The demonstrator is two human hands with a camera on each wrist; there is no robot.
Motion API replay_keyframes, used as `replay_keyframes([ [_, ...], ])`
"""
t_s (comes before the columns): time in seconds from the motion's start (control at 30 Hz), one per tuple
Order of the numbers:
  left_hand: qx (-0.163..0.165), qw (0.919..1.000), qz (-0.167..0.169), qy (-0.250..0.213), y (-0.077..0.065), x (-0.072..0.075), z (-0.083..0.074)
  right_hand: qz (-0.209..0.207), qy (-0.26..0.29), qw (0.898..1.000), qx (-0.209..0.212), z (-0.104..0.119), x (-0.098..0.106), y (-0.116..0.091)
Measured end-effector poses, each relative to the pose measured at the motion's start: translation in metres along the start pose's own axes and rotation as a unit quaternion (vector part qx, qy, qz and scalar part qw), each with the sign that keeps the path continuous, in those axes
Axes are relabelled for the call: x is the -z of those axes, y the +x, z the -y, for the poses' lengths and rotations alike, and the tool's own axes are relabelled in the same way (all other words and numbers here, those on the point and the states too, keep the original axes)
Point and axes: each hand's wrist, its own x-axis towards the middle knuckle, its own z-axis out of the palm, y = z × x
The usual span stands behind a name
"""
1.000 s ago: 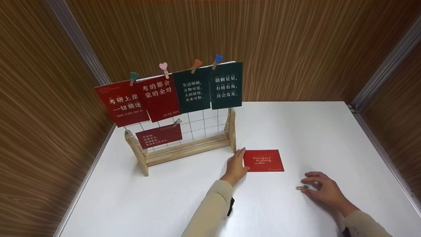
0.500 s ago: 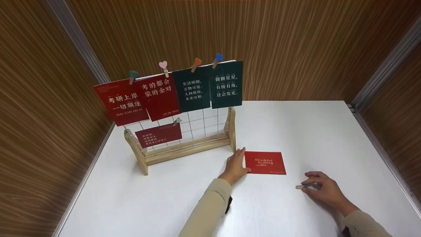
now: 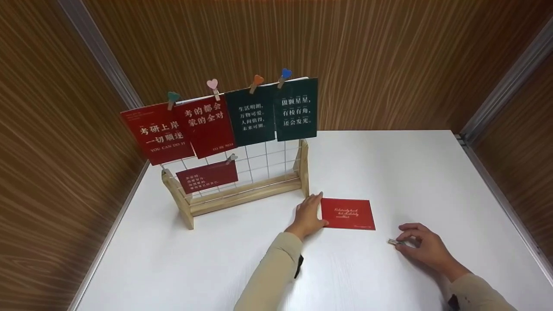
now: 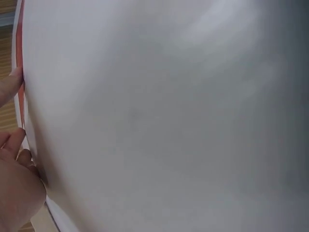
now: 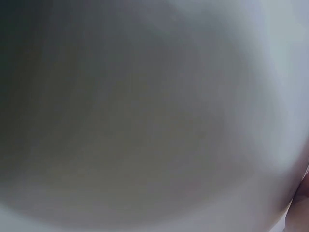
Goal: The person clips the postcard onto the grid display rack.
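Observation:
A red card (image 3: 348, 214) with white script lies on the white table in the middle of the head view. My left hand (image 3: 307, 216) rests at its left edge, thumb by the lower corner and fingers by the upper one. In the left wrist view, this hand's thumb and fingers touch the thin red line of the card (image 4: 20, 43). To the right, my right hand (image 3: 425, 246) pinches a small wooden clothespin (image 3: 392, 242) between thumb and forefinger, close over the table. The right wrist view is mostly blurred table, with a bit of the hand at its edge.
Left of the card stands a wire grid rack (image 3: 255, 164) on a wooden base (image 3: 246, 198). Red and green cards hang along its top under heart-topped clothespins; a smaller dark red card (image 3: 207, 177) is clipped lower. Wood-grain panels (image 3: 367, 65) enclose the table (image 3: 380, 164).
The red card has shifted slightly right and nearer, and turned a little, with the left hand at its edge. The clothespin has turned in the right fingers, its green top now mostly hidden.

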Motion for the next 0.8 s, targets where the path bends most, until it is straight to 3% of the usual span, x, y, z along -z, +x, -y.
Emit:
replay_keyframes([
  [0.47,-0.036,0.9926,-0.023,-0.114,0.0,-0.004,0.002,0.002,0.023,0.999,-0.029,0.007,0.001,0.002],
  [0.8,-0.024,0.9823,-0.013,-0.185,-0.002,-0.003,0.002,0.021,0.061,0.997,-0.029,0.013,0.001,0.005],
])
